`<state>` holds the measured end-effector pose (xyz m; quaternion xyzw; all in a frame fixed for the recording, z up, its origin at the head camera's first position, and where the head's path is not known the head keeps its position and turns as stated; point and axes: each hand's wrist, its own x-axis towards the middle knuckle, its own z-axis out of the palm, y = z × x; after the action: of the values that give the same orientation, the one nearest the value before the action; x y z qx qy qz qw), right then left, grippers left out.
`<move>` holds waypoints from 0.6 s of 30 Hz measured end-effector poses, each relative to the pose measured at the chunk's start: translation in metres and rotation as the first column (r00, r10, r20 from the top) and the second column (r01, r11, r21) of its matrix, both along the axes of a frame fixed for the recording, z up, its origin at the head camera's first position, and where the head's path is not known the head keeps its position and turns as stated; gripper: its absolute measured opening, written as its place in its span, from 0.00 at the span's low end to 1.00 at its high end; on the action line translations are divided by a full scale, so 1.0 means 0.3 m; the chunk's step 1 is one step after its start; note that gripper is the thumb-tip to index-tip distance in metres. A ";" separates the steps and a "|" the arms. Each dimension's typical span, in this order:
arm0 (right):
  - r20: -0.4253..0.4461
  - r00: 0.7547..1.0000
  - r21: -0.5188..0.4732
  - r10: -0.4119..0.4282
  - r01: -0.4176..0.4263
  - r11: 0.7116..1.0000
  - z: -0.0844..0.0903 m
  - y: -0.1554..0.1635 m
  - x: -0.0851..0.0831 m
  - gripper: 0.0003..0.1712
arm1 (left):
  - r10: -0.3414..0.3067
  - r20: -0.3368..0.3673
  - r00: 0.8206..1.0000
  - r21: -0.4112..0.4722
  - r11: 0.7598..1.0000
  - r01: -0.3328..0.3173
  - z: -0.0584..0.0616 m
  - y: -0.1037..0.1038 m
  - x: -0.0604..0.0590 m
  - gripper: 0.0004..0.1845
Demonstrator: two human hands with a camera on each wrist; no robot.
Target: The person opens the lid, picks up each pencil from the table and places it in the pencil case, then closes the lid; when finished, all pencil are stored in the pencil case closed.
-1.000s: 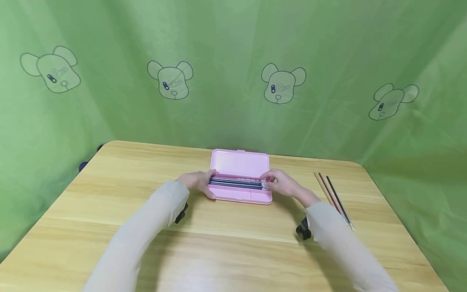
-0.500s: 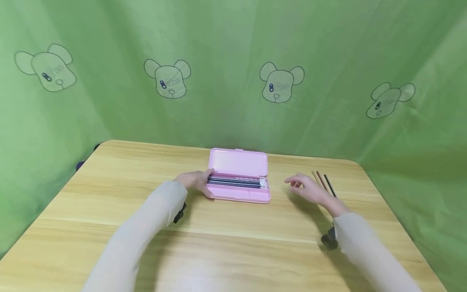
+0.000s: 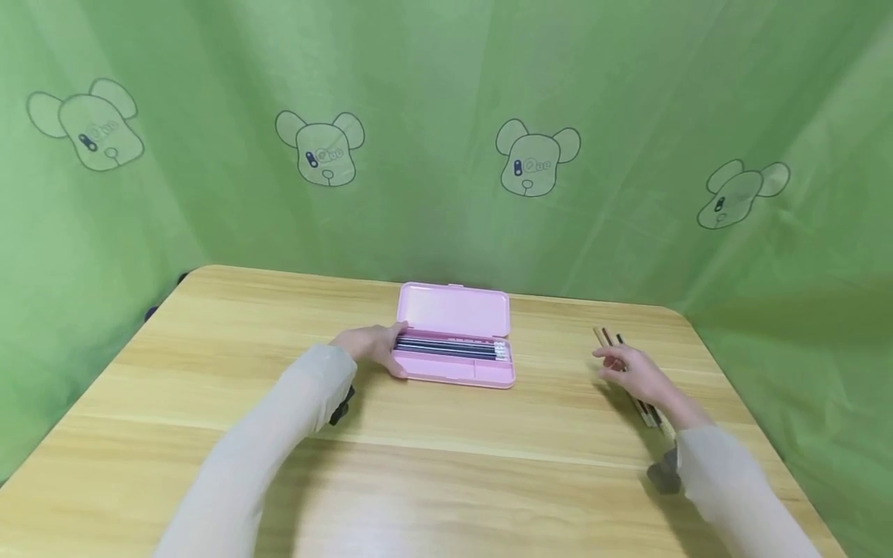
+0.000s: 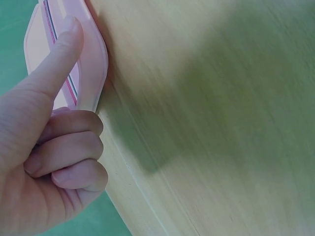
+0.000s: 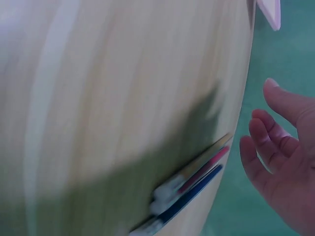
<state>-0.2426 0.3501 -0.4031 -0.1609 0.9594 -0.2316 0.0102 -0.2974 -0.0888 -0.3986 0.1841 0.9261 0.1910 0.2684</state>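
**Left hand on pencil case, right hand over loose pencils**

Pink pencil case (image 3: 456, 341) sat open near the middle of the wooden surface (image 3: 446, 457), lid tipped back toward the far side, a row of dark pencils (image 3: 449, 348) lying lengthwise in its tray. Left hand (image 3: 373, 346) gripped the case's left end: thumb laid along the rim, other fingers curled in against the end wall per the left wrist view. Right hand (image 3: 636, 373) was well right of the case, over three loose pencils (image 3: 605, 338) lying side by side near the right edge. Its grip was relaxed and partly spread, holding nothing; whether the fingertips touched the pencils, cannot tell. Green cartoon-print backdrop (image 3: 446, 132) behind.
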 end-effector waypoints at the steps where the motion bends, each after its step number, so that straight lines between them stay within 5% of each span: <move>1: 0.006 1.000 0.002 -0.012 0.012 1.000 -0.006 0.010 0.001 0.22 | 0.000 0.001 1.000 0.000 1.000 0.000 0.001 0.000 -0.001 0.57; 18: 0.072 0.994 0.043 -0.085 0.082 0.996 -0.046 0.085 -0.009 0.28 | 0.003 0.012 1.000 -0.021 1.000 -0.003 0.004 0.000 -0.007 0.58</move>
<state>-0.2454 0.3756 -0.4170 -0.1116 0.9687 -0.2184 0.0390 -0.2995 -0.0888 -0.3974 0.1788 0.9266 0.1828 0.2756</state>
